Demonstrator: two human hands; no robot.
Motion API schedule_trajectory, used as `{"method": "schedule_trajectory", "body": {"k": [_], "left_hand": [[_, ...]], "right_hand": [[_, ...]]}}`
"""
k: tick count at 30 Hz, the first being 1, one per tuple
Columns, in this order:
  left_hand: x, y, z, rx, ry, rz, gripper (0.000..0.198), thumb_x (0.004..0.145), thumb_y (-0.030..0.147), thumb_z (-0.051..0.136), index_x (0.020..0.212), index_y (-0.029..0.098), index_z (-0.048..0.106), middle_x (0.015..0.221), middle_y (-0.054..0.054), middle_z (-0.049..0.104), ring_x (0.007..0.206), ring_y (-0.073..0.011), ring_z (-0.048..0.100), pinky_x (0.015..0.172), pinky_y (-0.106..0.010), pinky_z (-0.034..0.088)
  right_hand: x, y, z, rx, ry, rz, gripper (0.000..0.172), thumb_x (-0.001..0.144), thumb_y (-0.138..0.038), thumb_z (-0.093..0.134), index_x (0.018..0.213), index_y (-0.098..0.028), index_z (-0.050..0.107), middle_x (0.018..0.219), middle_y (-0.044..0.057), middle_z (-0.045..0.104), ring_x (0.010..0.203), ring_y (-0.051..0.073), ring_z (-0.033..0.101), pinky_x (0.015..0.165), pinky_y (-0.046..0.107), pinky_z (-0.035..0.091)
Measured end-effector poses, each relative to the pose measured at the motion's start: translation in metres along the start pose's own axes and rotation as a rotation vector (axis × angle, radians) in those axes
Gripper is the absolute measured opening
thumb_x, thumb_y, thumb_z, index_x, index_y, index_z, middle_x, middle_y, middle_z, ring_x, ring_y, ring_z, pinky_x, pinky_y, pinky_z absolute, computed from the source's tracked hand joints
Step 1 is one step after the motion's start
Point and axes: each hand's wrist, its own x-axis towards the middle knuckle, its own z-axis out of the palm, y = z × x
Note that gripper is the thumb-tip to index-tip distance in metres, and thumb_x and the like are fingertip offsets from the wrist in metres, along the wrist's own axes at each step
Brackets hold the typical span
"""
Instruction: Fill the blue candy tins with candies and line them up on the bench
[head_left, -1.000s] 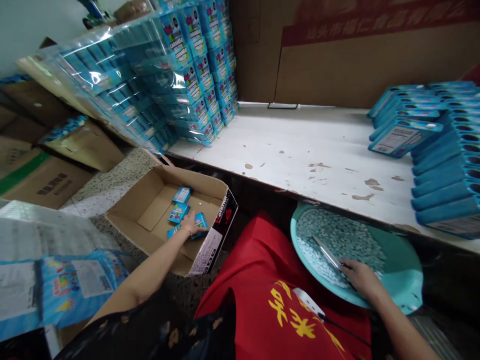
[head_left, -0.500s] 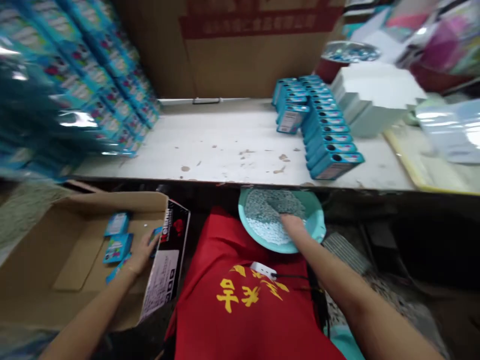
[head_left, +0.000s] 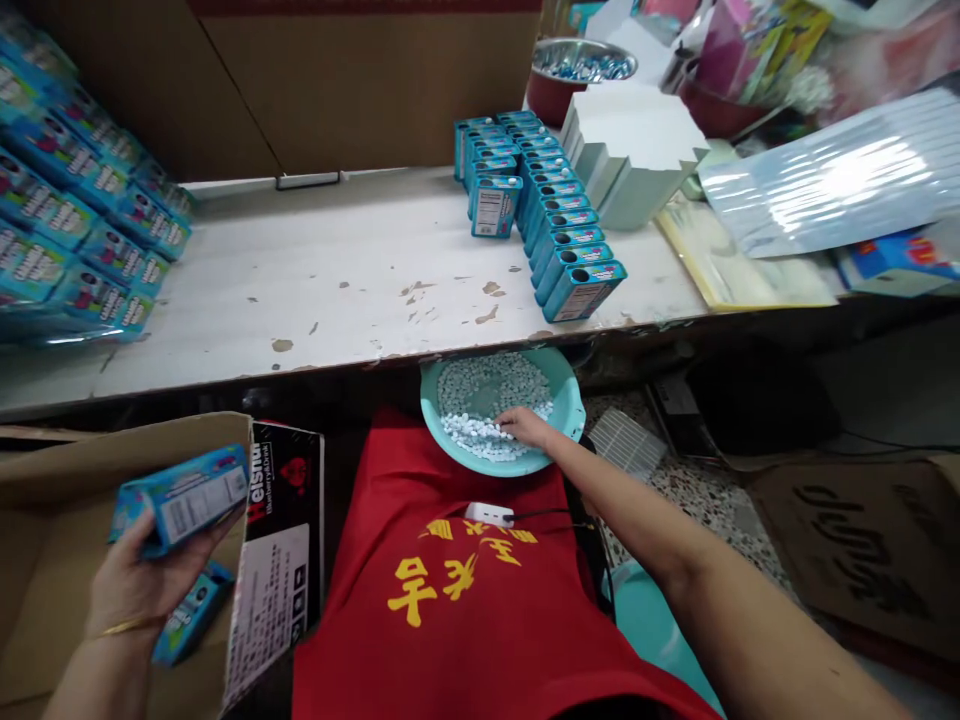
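My left hand (head_left: pixel 139 580) is closed round a small blue candy box (head_left: pixel 184 497), held up above the open cardboard carton (head_left: pixel 45 480) at the lower left. Another blue box (head_left: pixel 191 612) lies in the carton just below it. My right hand (head_left: pixel 529 427) rests in the teal basin (head_left: pixel 566 400) of small white-blue candies (head_left: pixel 484 395) on my lap, fingers down among them; whether it holds any is hidden. A red apron (head_left: pixel 465 610) with yellow characters covers my lap.
A worn white table (head_left: pixel 315 285) carries a row of open blue boxes (head_left: pixel 559 230), a stack of white flat cartons (head_left: pixel 630 140), a metal bowl (head_left: pixel 581 65) and shiny sheets (head_left: pixel 832 180). Wrapped blue packs (head_left: pixel 67 230) are piled at left. A brown carton (head_left: pixel 862 540) sits on the floor right.
My left hand has lifted a blue box out of the carton. My view has swung to the right. The right hand stays in the basin of candies.
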Motion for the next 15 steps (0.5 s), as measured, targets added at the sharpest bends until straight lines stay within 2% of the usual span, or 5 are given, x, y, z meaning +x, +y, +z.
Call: {"method": "schedule_trajectory", "body": {"k": [3,6,9,11,15], "left_hand": [[-0.012,0.033,0.004,-0.162,-0.063,-0.154,0.055,0.076,0.061,0.031,0.124,0.035,0.041,0.117,0.003,0.058,0.105,-0.0275,0.055,0.081,-0.049,0.050],[-0.009,0.039,0.025,0.187,-0.151,-0.042,0.053,0.072,0.056,0.047,0.119,0.032,0.048,0.115,0.000,0.059,0.109,-0.0282,0.052,0.092,-0.051,0.041],[-0.012,0.023,0.064,0.785,-0.222,0.306,0.042,0.068,0.050,0.056,0.103,0.029,0.061,0.124,-0.003,0.052,0.124,-0.0357,0.032,0.099,-0.064,0.014],[-0.021,0.007,0.098,0.973,-0.310,0.449,0.042,0.077,0.045,0.046,0.117,0.032,0.052,0.131,-0.004,0.045,0.130,-0.0346,0.020,0.096,-0.069,0.001],[-0.032,-0.022,0.166,0.989,-0.616,0.363,0.050,0.080,0.049,0.039,0.128,0.036,0.036,0.142,-0.006,0.026,0.129,-0.0346,0.022,0.093,-0.068,0.014]], "right_hand": [[-0.007,0.001,-0.007,0.114,0.027,0.016,0.028,0.072,-0.017,0.046,0.090,-0.015,0.068,0.071,0.000,0.065,0.061,0.012,0.056,0.056,0.019,0.044],[-0.013,0.002,-0.010,0.199,0.057,0.031,0.030,0.073,-0.018,0.044,0.091,-0.015,0.067,0.063,-0.001,0.062,0.050,0.009,0.052,0.047,0.018,0.041],[-0.017,0.006,-0.009,0.243,0.084,0.013,0.028,0.071,-0.019,0.045,0.086,-0.014,0.068,0.059,-0.001,0.059,0.048,0.009,0.049,0.046,0.018,0.040],[-0.018,0.009,-0.005,0.246,0.104,-0.006,0.028,0.071,-0.020,0.046,0.086,-0.014,0.068,0.060,-0.001,0.060,0.049,0.010,0.050,0.048,0.019,0.040],[-0.020,0.011,0.005,0.183,0.112,-0.021,0.030,0.072,-0.022,0.045,0.089,-0.013,0.068,0.070,0.002,0.065,0.061,0.013,0.056,0.057,0.022,0.043]]}}
